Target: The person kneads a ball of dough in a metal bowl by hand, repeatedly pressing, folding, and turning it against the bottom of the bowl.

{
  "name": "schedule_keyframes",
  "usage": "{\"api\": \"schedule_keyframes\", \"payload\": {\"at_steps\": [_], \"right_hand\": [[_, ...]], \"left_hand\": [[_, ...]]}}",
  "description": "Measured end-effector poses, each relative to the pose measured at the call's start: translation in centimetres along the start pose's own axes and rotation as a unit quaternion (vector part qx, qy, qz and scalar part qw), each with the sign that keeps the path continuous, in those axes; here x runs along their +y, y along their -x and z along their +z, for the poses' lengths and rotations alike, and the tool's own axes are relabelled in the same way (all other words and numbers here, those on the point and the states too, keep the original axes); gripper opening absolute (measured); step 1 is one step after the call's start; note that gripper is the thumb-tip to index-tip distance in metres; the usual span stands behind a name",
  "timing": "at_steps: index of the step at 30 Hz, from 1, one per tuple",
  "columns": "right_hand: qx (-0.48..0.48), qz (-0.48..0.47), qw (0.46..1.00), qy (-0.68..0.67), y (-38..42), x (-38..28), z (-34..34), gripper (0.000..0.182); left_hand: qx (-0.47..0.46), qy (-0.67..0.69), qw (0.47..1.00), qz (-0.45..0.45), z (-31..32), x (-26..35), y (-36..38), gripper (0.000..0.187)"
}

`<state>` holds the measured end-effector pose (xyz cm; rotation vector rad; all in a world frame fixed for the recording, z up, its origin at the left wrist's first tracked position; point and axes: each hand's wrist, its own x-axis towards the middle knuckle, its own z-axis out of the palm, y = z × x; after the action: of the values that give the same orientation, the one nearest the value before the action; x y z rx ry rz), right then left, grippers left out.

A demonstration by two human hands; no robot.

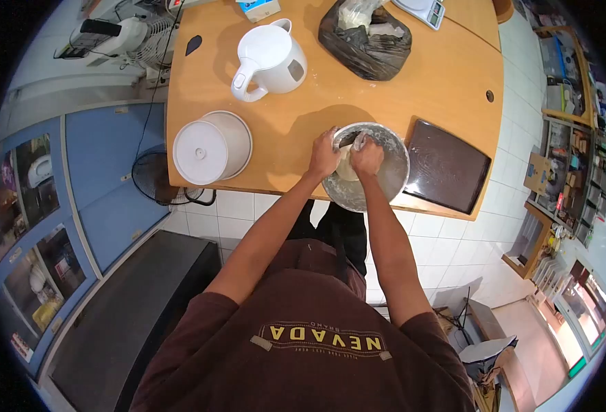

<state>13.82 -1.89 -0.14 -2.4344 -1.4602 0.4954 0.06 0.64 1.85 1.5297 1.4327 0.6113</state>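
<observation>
A round metal bowl [366, 167] sits at the near edge of the wooden tabletop [317, 103], and it holds one pale lump of dough [347, 165], with a dusting of flour on its inner wall. Both hands are down inside the bowl. The left hand [324, 156] is curled over the left side of the dough, fingers bent and pressing into it. The right hand [367, 156] is closed in a loose fist on top of the dough, just beside the left hand; the two touch or nearly touch.

Just to the right of the bowl lies one dark rectangular tray [446, 167], flat on the tabletop with nothing standing on it. To the left, near the tabletop's edge, stands one white round container [212, 146] with its lid on, so its contents cannot be seen. Behind it stands one white kettle [269, 60], lid shut, handle turned toward the near side. At the far side lies one black plastic bag [366, 40], open at the top, with a pale bag of something white inside. One kitchen scale [421, 11] shows at the far edge, and one small blue-and-white carton [258, 8] beside the kettle.
</observation>
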Motion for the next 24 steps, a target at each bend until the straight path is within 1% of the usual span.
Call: {"api": "schedule_keyframes", "payload": {"at_steps": [3,5,6,8,9,10,11,13,14,17,18,20,21,24], "right_hand": [[0.052,0.07,0.992,-0.096,0.6,0.4,0.4,0.029],[0.03,0.131,0.983,-0.125,0.9,1.1,0.4,0.029],[0.018,0.159,0.977,-0.14,1.2,1.3,0.3,0.028],[0.053,0.143,0.97,-0.192,2.4,1.7,0.1,0.027],[0.071,0.135,0.964,-0.217,3.2,1.8,-0.5,0.026],[0.06,0.117,0.962,-0.238,4.2,1.8,-1.4,0.029],[0.063,0.057,0.973,-0.217,5.1,1.8,-2.2,0.03],[0.066,-0.063,0.981,-0.172,6.5,2.1,-3.5,0.036],[0.023,-0.116,0.981,-0.156,7.2,2.4,-4.2,0.043],[-0.093,-0.082,0.991,-0.058,8.2,0.6,-7.2,0.046],[-0.132,-0.062,0.988,-0.041,8.0,-0.2,-7.9,0.051],[-0.113,-0.123,0.986,0.01,7.8,-0.5,-7.3,0.054],[-0.103,-0.152,0.982,0.034,7.6,-0.7,-6.9,0.056],[-0.052,-0.171,0.979,0.098,7.4,-0.3,-4.1,0.06]], "left_hand": [[-0.015,-0.008,1.0,0.009,0.0,-0.3,-0.4,0.057],[-0.016,-0.017,0.999,0.029,0.3,-1.0,-0.8,0.057],[-0.026,-0.008,1.0,0.002,0.1,-0.6,-0.8,0.057],[-0.051,0.01,0.997,-0.05,-0.4,0.2,-0.6,0.057],[-0.04,0.011,0.998,-0.038,-0.2,-0.2,-0.6,0.057],[-0.029,0.014,0.999,-0.026,0.1,-0.8,-0.5,0.058],[-0.017,0.016,1.0,-0.014,0.4,-1.5,-0.4,0.058],[-0.009,0.019,0.999,-0.029,0.2,-1.2,-0.5,0.059],[-0.005,0.02,0.999,-0.038,0.1,-1.0,-0.5,0.059],[-0.006,0.013,0.999,-0.038,-0.2,-0.8,-0.2,0.059],[-0.011,0.013,1.0,-0.025,-0.3,-0.6,-0.3,0.059],[-0.022,0.01,1.0,0.002,-0.3,-0.2,-0.3,0.058],[-0.025,0.013,1.0,0.0,-0.1,-0.3,-0.4,0.059],[-0.03,0.023,0.999,-0.007,-0.1,-0.2,-0.6,0.059]]}}
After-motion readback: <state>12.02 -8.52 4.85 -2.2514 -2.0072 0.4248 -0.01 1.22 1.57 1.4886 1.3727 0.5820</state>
